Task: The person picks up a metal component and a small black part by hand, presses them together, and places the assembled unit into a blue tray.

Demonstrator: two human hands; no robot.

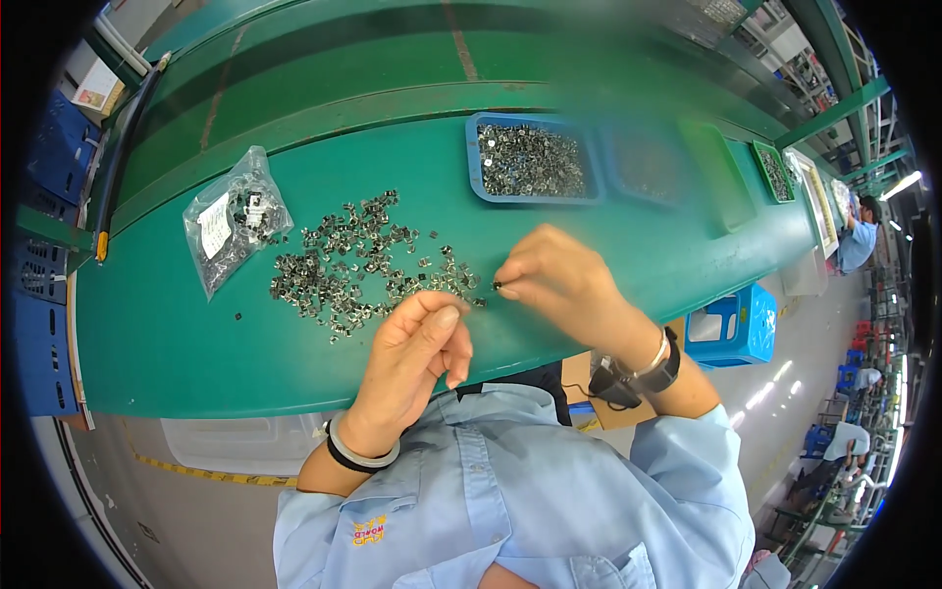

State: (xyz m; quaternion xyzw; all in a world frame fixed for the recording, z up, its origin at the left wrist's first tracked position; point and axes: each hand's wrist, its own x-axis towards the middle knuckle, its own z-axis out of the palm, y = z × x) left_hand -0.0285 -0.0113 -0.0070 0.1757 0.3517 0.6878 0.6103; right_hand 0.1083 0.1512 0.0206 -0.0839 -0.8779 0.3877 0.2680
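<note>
My right hand [569,290] pinches a tiny dark component [497,286] between thumb and fingertips, just past the right end of a loose pile of small metal-and-black components [339,270]. Beside it, over the near right edge of the pile, my left hand [417,348] is closed, thumb pressed against the curled index finger. Whatever those left fingers hold, if anything, is hidden. Left of the pile lies a clear plastic bag [231,240] with a white label and more such parts inside. Behind my right hand stands a blue tray [475,167] full of small metal parts.
Right of the full tray sit a blurred blue tray [643,167], a green tray [721,177] and a small green tray of parts [775,172]. A blue plastic stool [756,324] stands beyond the green bench [186,363]. Other people work far off at right.
</note>
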